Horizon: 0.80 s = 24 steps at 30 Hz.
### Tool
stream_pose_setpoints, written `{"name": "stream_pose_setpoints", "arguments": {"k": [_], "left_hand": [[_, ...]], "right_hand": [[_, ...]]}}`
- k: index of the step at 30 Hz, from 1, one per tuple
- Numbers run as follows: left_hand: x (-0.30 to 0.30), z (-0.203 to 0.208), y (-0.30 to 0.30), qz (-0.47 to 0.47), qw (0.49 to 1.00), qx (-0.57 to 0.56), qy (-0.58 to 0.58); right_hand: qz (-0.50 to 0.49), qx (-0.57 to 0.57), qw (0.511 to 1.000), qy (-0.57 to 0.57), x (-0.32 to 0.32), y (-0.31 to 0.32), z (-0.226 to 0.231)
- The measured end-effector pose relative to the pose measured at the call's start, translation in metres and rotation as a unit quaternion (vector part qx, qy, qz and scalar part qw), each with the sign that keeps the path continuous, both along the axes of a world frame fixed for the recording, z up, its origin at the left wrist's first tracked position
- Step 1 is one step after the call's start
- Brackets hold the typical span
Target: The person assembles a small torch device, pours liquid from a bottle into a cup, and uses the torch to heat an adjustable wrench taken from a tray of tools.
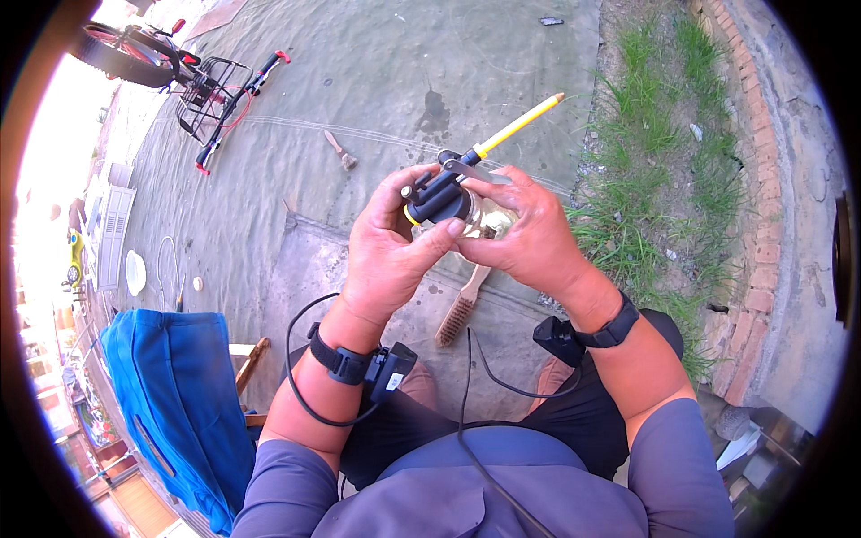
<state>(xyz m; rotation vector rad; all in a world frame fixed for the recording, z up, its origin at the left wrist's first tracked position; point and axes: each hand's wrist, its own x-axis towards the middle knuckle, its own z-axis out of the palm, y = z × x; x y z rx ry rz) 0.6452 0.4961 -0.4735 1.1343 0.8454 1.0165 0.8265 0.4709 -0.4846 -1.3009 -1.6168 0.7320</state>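
Forearms raised | left hand (pixel 387 247) clasps spray head (pixel 439 195) | right hand (pixel 529 235) wraps clear bottle (pixel 491 218)

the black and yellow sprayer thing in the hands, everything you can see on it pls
The sprayer head is a black, plastic-looking body with a yellow ring at its base, a grey metal-looking trigger lever and a long yellow nozzle tube with a pale tip, pointing up and to the right. It sits on a clear, glassy container, mostly hidden. The left hand grips the black body; the right hand wraps the container. It is held above the concrete ground.
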Motion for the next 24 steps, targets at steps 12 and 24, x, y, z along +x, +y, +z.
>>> {"name": "stream_pose_setpoints", "arguments": {"k": [12, 24], "left_hand": [[-0.008, 0.006, 0.011, -0.100, 0.995, -0.007, -0.030], [-0.007, -0.001, 0.013, -0.110, 0.988, -0.035, -0.098]], "right_hand": [[0.120, -0.153, 0.968, 0.156, 0.010, 0.002, 0.007], [0.078, -0.056, 0.991, 0.091, 0.003, 0.006, 0.002]]}}
